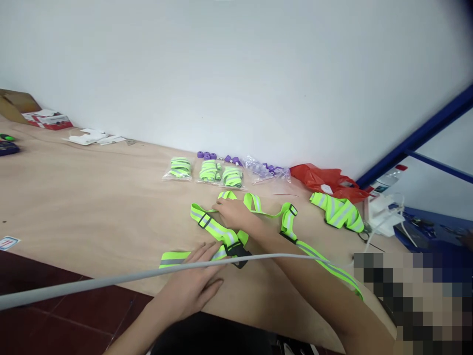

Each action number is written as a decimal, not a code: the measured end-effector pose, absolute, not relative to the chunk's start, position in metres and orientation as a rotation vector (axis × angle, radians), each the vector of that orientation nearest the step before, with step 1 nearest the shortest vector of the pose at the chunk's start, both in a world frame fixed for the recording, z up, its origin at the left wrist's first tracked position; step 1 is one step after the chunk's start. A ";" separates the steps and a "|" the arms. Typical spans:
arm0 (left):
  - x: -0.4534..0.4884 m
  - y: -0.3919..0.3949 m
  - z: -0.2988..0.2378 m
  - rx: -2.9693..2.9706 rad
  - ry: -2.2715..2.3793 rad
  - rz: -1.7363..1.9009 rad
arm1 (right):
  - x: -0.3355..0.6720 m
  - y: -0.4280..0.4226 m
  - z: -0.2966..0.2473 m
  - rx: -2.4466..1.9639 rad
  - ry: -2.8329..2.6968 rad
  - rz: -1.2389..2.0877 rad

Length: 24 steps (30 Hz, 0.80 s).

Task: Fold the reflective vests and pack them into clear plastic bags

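A neon yellow-green reflective strap harness (219, 229) with grey stripes lies loosely looped on the wooden table. My left hand (195, 281) rests on its lower strap, fingers stretched out beside the black buckle (237, 252). Reaching across, my right hand (233, 213) has its fingertips closed on an upper strap; the thumb is mostly hidden. Black slider adjusters (204, 221) sit on the webbing, and one long strap (328, 266) runs to the right under my right forearm. A white cable (148, 274) crosses in front of both arms.
Three clear bags of folded straps (180, 167) lie toward the wall, near purple rolls (207, 155). A red plastic bag (325, 180), another strap bundle (342, 213) and a white power strip (384, 215) are on the right. Part of another person (417, 301) is blurred at lower right.
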<state>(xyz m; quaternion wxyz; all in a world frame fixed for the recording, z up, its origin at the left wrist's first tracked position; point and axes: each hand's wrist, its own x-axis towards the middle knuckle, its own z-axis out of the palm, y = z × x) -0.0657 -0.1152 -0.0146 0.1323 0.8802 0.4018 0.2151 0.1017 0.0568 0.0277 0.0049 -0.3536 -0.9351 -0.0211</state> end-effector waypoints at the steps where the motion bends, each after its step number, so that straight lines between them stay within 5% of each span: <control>1: -0.066 -0.115 -0.015 2.548 1.164 0.636 | 0.097 0.061 0.026 -1.116 -2.948 -0.076; 24: -0.067 -0.135 0.011 2.487 1.030 0.559 | 0.150 0.161 0.081 -1.864 -2.200 0.023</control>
